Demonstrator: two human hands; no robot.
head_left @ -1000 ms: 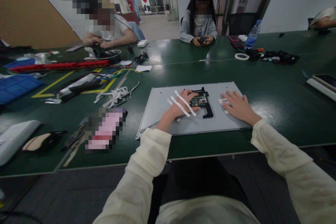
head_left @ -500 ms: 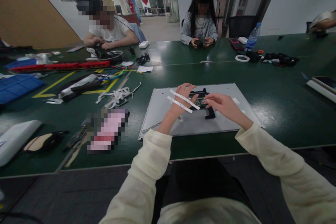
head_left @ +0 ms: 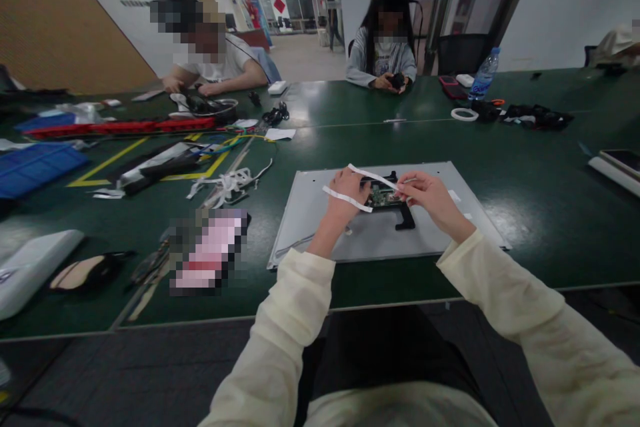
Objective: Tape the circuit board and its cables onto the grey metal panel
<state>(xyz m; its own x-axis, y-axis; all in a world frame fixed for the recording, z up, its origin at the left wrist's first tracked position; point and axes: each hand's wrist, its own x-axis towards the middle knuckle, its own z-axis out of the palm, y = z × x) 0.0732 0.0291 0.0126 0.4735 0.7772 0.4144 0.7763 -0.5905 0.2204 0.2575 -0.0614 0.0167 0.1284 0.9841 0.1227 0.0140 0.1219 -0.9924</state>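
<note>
My left hand (head_left: 344, 200) rests at the left end of a green circuit board (head_left: 383, 197) set in a black bracket (head_left: 405, 217). Its fingers are bent and partly hidden, so what they hold, if anything, does not show. Two white adhesive-looking strips lie across the back of this hand. The lower strip (head_left: 345, 197) sticks out past the wrist side; the upper strip (head_left: 373, 175) stretches to my right hand (head_left: 425, 197), whose closed fingertips pinch its right end above the board. Beneath everything is a flat grey panel (head_left: 310, 213) on the green table.
Left of the panel lie a phone (head_left: 213, 250), a tangle of white strips (head_left: 227, 185) and a blue tray (head_left: 40, 167). Across the table (head_left: 330, 137), two people sit handling dark items. A tape ring (head_left: 464, 115) and a water bottle (head_left: 485, 73) stand at the right back.
My right hand has taken hold of the upper strip's end, and that strip now lifts off my left hand toward the right. The left hand's fingers have bent more.
</note>
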